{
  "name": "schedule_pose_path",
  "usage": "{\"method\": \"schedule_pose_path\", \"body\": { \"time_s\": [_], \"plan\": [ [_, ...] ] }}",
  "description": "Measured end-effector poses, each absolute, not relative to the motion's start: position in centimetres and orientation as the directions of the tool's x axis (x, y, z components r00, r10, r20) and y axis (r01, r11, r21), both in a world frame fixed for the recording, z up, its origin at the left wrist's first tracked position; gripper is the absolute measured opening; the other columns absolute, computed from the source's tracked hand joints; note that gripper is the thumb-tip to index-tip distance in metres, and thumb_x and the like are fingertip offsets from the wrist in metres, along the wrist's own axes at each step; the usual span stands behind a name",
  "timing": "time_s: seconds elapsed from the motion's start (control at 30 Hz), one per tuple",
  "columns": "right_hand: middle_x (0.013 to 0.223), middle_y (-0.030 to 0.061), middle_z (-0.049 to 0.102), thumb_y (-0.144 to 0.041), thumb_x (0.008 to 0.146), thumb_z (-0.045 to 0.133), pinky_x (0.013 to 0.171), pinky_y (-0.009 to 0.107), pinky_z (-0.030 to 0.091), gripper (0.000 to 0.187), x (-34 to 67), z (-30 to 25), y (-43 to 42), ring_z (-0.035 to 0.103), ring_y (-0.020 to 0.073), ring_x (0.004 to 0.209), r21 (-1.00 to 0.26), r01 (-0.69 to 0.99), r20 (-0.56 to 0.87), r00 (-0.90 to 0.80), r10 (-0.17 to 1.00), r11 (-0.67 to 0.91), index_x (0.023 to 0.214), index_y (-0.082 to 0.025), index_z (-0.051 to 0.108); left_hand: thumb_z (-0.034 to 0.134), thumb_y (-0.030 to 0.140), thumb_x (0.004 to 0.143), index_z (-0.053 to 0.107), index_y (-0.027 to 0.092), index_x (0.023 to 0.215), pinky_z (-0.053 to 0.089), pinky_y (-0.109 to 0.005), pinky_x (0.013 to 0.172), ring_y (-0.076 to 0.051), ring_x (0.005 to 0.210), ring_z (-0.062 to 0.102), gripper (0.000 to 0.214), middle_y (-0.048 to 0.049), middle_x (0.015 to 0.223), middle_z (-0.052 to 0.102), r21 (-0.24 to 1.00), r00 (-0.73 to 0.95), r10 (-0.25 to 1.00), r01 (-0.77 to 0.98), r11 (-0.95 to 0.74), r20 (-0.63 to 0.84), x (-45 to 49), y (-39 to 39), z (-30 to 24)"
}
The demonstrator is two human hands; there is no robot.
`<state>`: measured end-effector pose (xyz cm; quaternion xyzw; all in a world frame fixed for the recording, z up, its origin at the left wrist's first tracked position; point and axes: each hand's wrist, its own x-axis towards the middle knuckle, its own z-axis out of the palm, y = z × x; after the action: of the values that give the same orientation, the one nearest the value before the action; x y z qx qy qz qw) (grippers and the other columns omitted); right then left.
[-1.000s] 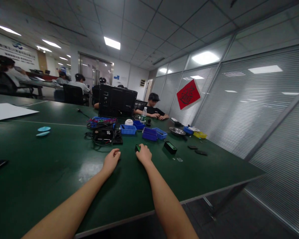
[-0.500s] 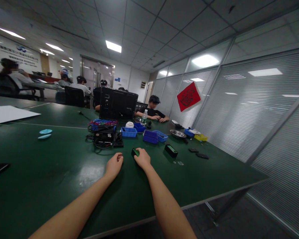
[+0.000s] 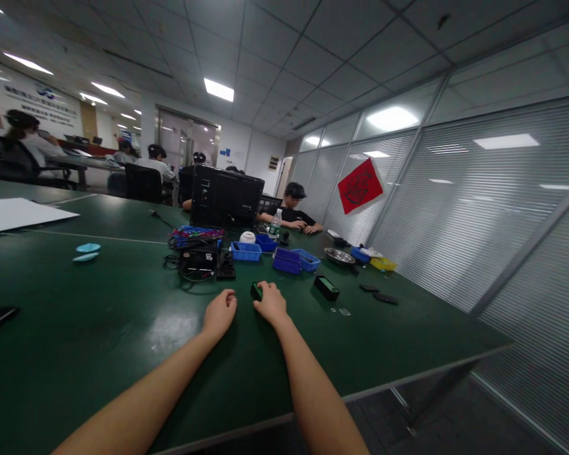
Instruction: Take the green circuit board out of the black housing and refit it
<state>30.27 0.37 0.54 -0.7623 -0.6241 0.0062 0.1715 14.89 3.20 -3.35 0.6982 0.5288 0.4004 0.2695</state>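
My right hand (image 3: pixel 271 304) lies over a small black box (image 3: pixel 255 292) with a green inside, its fingers gripping the box on the table. Much of that box is hidden under the hand. My left hand (image 3: pixel 220 313) rests on the table just to the left, its fingers curled in and nothing showing in them. A second black box (image 3: pixel 327 288) with a pale green top sits to the right, apart from both hands. Close to it lie a small ring (image 3: pixel 333 310) and a clear flat piece (image 3: pixel 344 312).
Beyond my hands on the green table (image 3: pixel 137 379) stand a black power adapter (image 3: pixel 198 262) with cables, blue bins (image 3: pixel 245 251), a baseball (image 3: pixel 247 237), a bottle (image 3: pixel 275 224), a metal bowl (image 3: pixel 340 256) and a monitor (image 3: pixel 227 196). A person (image 3: pixel 294 212) sits across.
My right hand's fingers have shifted slightly over the box, covering more of its green inside. My left hand stays nearly in place; the view has tilted a little.
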Motion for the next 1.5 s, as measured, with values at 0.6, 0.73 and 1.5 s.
{"method": "schedule_pose_path", "body": {
  "time_s": [0.6,0.73,1.5],
  "plan": [
    [0.111,0.0046,0.046,-0.035,0.075,0.052,0.076,0.027,0.039,0.035,30.2,-0.2,-0.5,0.047,0.0185,0.099,-0.320,0.934,0.283,0.252,0.925,-0.157,0.109,-0.028,0.050,0.047,0.024,0.074,0.056,0.020,0.101,0.043,-0.025,0.074,-0.015,0.082,0.060,0.029,-0.0034,0.091,0.065,0.841,0.113,0.960,0.464,-0.278,0.255,14.7,4.1,-3.6],
    [0.106,0.0053,0.051,-0.036,0.077,0.050,0.076,0.026,0.039,0.032,31.1,-0.4,0.2,0.051,0.0176,0.094,-0.395,0.900,0.311,0.317,0.896,-0.181,0.107,-0.025,0.052,0.049,0.023,0.072,0.055,0.019,0.101,0.043,-0.024,0.075,-0.015,0.082,0.060,0.030,-0.0038,0.091,0.065,0.856,0.180,0.957,0.431,-0.285,0.227,14.3,4.1,-3.4],
    [0.104,0.0077,0.057,-0.036,0.070,0.056,0.079,0.030,0.040,0.045,33.6,-0.4,1.0,0.052,0.0215,0.096,-0.497,0.827,0.249,0.427,0.869,-0.264,0.113,-0.022,0.052,0.050,0.024,0.071,0.055,0.020,0.101,0.044,-0.026,0.078,-0.016,0.083,0.060,0.031,-0.0032,0.092,0.065,0.868,0.198,0.952,0.400,-0.295,0.232,14.2,4.7,-4.1]
  ]
}}
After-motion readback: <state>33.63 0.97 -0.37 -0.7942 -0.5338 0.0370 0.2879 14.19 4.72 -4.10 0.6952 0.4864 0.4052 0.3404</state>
